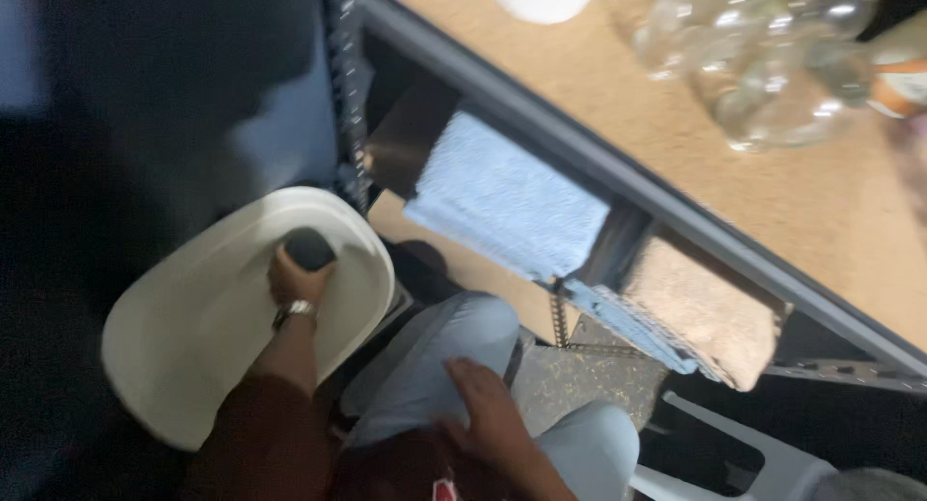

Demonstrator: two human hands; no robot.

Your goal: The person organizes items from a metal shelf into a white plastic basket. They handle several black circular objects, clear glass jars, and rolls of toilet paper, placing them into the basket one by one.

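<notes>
My left hand, with a metal watch on the wrist, is closed around a small dark rounded object and presses it against the inside of a white oval plastic basin. The basin is tilted on the floor to my left. My right hand lies flat, fingers apart, on my thigh in light blue jeans. The picture is blurred, so I cannot tell what the dark object is.
A metal shelf rack with a chipboard top stands ahead. A light blue towel hangs on its lower shelf. Clear plastic bottles lie on the top. A white plastic chair is at lower right.
</notes>
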